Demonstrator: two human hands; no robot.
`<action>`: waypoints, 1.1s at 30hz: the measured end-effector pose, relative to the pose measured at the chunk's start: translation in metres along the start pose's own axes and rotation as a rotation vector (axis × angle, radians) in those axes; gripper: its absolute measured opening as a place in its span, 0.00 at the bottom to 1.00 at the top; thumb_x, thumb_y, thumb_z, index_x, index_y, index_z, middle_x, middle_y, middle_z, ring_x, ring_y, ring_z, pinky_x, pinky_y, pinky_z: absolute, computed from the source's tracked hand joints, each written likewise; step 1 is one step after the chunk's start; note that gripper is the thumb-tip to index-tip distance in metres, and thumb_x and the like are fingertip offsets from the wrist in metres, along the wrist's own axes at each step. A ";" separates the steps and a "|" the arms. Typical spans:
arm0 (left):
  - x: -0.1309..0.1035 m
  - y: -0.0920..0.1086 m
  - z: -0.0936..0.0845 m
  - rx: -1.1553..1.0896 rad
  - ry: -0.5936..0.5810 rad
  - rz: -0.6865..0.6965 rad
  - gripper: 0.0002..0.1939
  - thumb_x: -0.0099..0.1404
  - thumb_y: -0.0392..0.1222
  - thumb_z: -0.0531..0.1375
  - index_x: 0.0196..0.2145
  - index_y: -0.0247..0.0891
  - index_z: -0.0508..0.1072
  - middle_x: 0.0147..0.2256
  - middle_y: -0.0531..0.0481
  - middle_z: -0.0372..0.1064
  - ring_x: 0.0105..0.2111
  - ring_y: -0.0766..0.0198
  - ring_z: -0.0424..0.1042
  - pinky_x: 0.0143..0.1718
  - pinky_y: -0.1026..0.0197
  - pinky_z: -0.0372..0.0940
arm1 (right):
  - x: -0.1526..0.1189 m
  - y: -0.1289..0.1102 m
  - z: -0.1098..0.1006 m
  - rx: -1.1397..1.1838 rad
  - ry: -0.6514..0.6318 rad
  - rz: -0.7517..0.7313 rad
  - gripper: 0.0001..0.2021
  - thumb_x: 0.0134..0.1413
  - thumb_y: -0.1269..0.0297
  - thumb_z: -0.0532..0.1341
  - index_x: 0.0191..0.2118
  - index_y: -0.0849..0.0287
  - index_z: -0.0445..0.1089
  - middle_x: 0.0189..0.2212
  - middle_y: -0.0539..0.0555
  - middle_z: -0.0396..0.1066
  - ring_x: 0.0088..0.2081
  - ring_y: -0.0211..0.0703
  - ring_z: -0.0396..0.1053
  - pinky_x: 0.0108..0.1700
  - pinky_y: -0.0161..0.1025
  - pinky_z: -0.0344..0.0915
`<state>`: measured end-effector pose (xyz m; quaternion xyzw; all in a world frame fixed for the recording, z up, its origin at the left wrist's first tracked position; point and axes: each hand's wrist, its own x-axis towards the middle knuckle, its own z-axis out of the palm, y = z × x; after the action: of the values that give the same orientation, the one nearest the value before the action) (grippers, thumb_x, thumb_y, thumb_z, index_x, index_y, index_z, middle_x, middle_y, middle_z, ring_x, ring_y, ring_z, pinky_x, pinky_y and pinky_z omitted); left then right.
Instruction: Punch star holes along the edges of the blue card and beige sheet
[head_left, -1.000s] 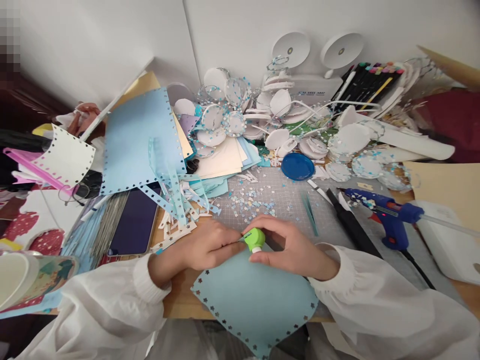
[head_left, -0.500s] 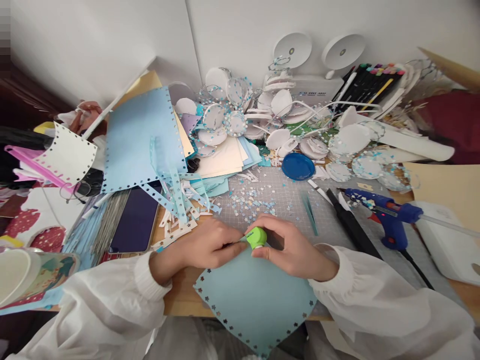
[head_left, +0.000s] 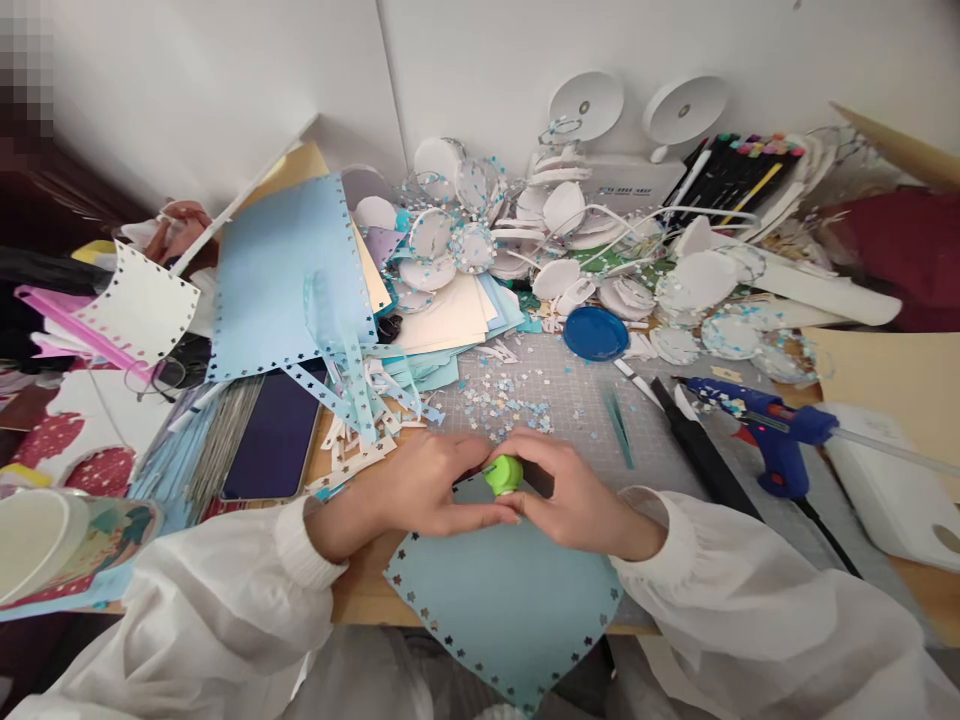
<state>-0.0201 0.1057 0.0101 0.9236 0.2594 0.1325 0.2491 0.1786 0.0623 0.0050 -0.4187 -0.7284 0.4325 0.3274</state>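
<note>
A small bright green punch point(head_left: 503, 475) sits at the far edge of a light blue paper sheet point(head_left: 502, 590). My right hand point(head_left: 574, 490) is closed around the punch from the right, thumb at its near side. From the left, my left hand point(head_left: 435, 485) also grips the punch, its fingers at the far side and its thumb reaching across the front to my right thumb. Small flower-shaped holes line the sheet's visible edges, and its near corner hangs past the table edge. Tiny flower cut-outs point(head_left: 510, 400) lie scattered just beyond my hands.
Left stand a punched blue sheet point(head_left: 281, 270), paper strips point(head_left: 352, 390), a phone point(head_left: 274, 435) and a cup point(head_left: 45, 550). Behind are a blue lid point(head_left: 595, 333) and piled white discs point(head_left: 562, 205). Tweezers point(head_left: 619, 425) and a blue glue gun point(head_left: 780, 430) lie right.
My left thumb has moved right, across the front of the punch to my right thumb. The punch has shifted slightly left, and the sheet has moved a little with it.
</note>
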 end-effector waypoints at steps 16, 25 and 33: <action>-0.002 -0.008 -0.002 -0.143 0.011 0.059 0.18 0.71 0.44 0.46 0.24 0.37 0.60 0.21 0.54 0.57 0.21 0.68 0.57 0.25 0.62 0.49 | 0.003 -0.002 -0.009 0.097 0.074 -0.025 0.06 0.54 0.65 0.63 0.38 0.58 0.68 0.32 0.51 0.64 0.35 0.41 0.62 0.39 0.38 0.60; -0.003 -0.012 -0.004 -0.232 0.096 0.128 0.16 0.70 0.38 0.47 0.22 0.39 0.54 0.20 0.56 0.51 0.20 0.68 0.54 0.25 0.60 0.49 | 0.002 0.002 -0.016 0.139 0.072 0.033 0.11 0.52 0.60 0.65 0.40 0.57 0.68 0.34 0.53 0.65 0.37 0.42 0.64 0.40 0.40 0.62; -0.004 -0.012 -0.001 -0.217 0.072 0.119 0.16 0.69 0.38 0.47 0.23 0.39 0.55 0.20 0.55 0.53 0.21 0.67 0.55 0.25 0.60 0.49 | 0.000 0.002 -0.011 0.102 0.046 0.039 0.10 0.52 0.65 0.63 0.40 0.58 0.67 0.32 0.51 0.63 0.34 0.40 0.62 0.37 0.38 0.61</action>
<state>-0.0286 0.1131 0.0040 0.8997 0.1973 0.2075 0.3296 0.1884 0.0662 0.0078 -0.4254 -0.6894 0.4654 0.3566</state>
